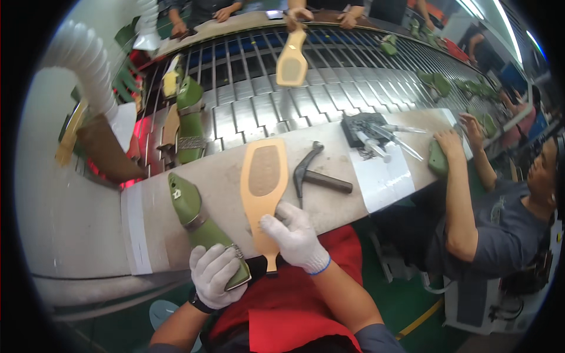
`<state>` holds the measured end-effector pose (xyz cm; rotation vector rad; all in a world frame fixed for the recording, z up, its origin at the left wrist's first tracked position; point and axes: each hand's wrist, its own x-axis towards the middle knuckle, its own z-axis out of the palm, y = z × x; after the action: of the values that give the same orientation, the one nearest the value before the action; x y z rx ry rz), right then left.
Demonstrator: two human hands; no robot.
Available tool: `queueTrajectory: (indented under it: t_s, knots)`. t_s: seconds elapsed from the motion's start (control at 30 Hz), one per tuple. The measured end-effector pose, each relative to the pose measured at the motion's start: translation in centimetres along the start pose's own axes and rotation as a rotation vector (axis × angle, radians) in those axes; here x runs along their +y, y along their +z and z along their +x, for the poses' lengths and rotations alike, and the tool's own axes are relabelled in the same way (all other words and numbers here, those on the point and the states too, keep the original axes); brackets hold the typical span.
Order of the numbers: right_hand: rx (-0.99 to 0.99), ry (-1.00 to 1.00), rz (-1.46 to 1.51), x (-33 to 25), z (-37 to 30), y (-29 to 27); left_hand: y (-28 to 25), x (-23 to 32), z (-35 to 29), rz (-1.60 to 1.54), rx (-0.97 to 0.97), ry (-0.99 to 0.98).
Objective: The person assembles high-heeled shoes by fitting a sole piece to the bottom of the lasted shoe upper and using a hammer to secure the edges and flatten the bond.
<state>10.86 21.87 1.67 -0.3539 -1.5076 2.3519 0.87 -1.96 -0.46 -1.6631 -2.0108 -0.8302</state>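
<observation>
My left hand (215, 276), in a white knit glove, is wrapped round the heel end of a green shoe last (186, 203), which carries a dark strap and a glittery band. The last's toe points away from me over the bench. My right hand (299, 236), also gloved, grips a tan shoe sole (265, 170) by its narrow part, thumb on top. An oval textured patch fills the sole's wide front, and a black tip shows at its near end. Just beyond my right hand lies a hammer (327, 181) with a dark handle.
The pale bench (223, 165) borders a metal roller conveyor (235, 112). A dark box (360, 130) with syringe-like tubes sits at right, beside a white sheet (385, 182). More lasts (191, 120) stand on the conveyor. A co-worker (488, 217) works at right; another person holds a tan sole (292, 62) opposite.
</observation>
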Motion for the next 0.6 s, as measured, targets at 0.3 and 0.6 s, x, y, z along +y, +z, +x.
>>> queueTrajectory:
  t_s: [0.3, 0.6]
  knots:
    - [0.138, 0.27, 0.028, -6.2, 3.5, 0.9, 0.1, -0.7, -0.1, -0.07, 0.038, 0.011]
    - [0.335, 0.084, -0.012, -9.8, 23.3, 0.7, -0.1, -0.9, -0.7, -0.102, 0.045, -0.006]
